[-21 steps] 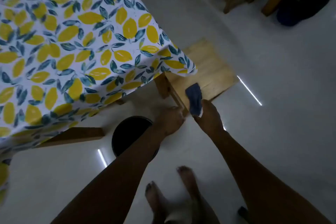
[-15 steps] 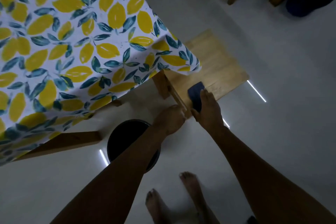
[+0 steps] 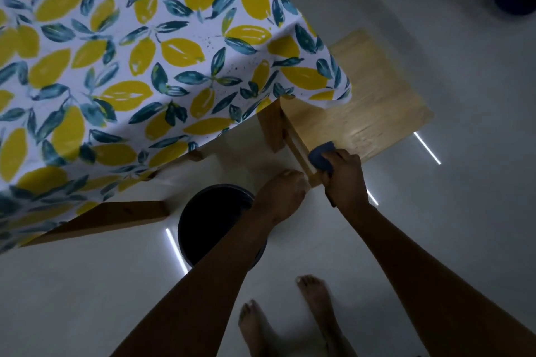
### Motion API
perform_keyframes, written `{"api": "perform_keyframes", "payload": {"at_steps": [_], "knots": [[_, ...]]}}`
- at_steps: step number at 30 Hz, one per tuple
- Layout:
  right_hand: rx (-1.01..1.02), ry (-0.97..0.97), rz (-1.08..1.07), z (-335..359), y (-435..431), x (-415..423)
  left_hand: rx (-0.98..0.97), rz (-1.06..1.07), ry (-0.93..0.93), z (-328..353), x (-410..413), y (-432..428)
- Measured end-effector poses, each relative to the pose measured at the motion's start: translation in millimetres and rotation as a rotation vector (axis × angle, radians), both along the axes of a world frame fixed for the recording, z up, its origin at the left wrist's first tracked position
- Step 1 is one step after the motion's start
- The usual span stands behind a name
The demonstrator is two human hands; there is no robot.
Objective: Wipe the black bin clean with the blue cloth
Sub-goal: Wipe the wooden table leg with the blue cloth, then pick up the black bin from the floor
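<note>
R hand (image 3: 343, 180) now closed over blue cloth (image 3: 320, 158).

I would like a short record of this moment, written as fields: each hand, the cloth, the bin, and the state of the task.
left hand: left hand closed on the edge of the wooden stool
right hand: right hand pressing the blue cloth onto the stool's seat
blue cloth: bunched under the right hand's fingers, at the stool's near edge
black bin: black bin upright on the white floor, beside the table with the lemon tablecloth, partly hidden by the left forearm
task state: cloth not touching the bin
</note>
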State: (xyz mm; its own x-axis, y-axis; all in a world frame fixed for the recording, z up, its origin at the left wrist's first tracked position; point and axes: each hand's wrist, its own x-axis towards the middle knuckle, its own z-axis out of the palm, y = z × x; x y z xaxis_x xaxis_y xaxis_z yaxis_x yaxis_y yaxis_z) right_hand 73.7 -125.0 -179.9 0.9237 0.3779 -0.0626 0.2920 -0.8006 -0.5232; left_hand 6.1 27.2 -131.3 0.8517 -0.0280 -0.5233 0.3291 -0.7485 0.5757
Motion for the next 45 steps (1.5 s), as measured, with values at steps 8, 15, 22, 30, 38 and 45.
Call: {"api": "perform_keyframes", "payload": {"at_steps": [8,15,22,30,38,45], "knots": [[0.211,-0.088,-0.011,-22,32,-91,0.039,0.047,0.009,-53,-87,30],[0.270,-0.013,-0.008,-95,53,-157,0.095,0.131,-0.082,-132,-154,49],[0.248,0.012,0.038,-155,54,-192,0.094,0.163,-0.064,-212,-200,49],[0.305,-0.025,0.011,-166,57,-205,0.240,0.145,0.058,-261,-226,29],[0.333,0.025,-0.006,-157,53,-216,0.478,0.128,-0.235,-237,-240,56],[0.406,0.030,-0.018,-146,75,-204,0.179,0.605,-0.297,-209,-261,106]]}}
